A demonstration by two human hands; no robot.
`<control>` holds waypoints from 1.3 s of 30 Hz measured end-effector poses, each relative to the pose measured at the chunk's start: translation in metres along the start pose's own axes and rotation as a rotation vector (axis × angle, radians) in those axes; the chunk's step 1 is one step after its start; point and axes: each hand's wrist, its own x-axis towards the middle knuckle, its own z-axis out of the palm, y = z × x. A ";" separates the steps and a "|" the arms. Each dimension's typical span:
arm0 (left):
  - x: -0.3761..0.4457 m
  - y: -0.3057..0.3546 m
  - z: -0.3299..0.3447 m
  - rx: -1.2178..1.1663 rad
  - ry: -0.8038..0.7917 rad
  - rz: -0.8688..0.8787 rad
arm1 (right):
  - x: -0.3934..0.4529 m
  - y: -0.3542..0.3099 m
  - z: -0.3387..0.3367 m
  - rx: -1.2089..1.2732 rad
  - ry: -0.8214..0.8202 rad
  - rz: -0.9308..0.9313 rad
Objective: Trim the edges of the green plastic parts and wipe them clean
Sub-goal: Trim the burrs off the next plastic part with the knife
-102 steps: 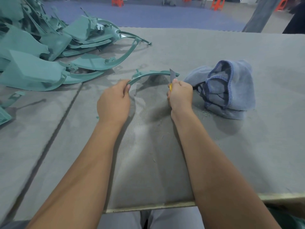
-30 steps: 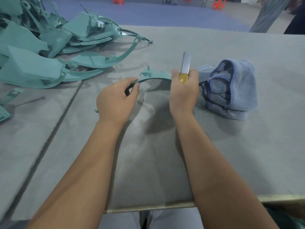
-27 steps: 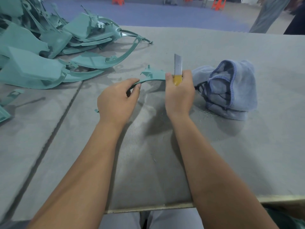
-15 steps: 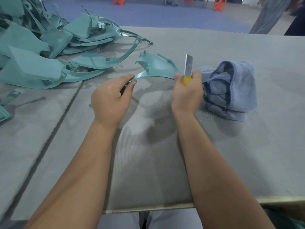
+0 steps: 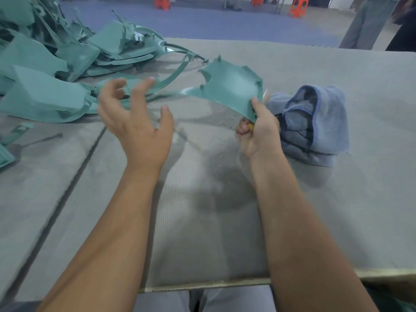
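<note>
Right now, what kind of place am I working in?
Probably a factory finishing area: a heap of green plastic parts on a grey padded workbench, orange stools on the open floor beyond, and a blue cloth for wiping.

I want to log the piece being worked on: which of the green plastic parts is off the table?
The curved green panel pinched in the right hand, held up beside the blue cloth. All the others lie in the pile at far left.

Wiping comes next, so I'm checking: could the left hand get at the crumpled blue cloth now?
Probably not directly: the open left hand is across from the crumpled blue cloth, with the right hand and its green plastic part between.
</note>
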 end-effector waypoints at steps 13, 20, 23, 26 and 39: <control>-0.026 0.025 0.020 -0.637 -0.745 -0.386 | -0.027 0.042 0.028 -0.103 -0.104 -0.019; -0.010 0.018 0.026 -0.792 -0.509 -0.820 | -0.027 0.040 0.024 -0.413 -0.054 -0.197; -0.003 0.011 0.026 -0.845 -0.457 -0.926 | -0.024 0.031 0.017 -0.477 -0.004 -0.301; 0.000 0.004 0.024 -0.859 -0.467 -0.963 | -0.024 0.028 0.015 -0.471 -0.118 -0.284; 0.003 -0.001 0.018 -1.208 -0.429 -1.216 | -0.031 0.044 0.017 -0.741 -0.561 -0.171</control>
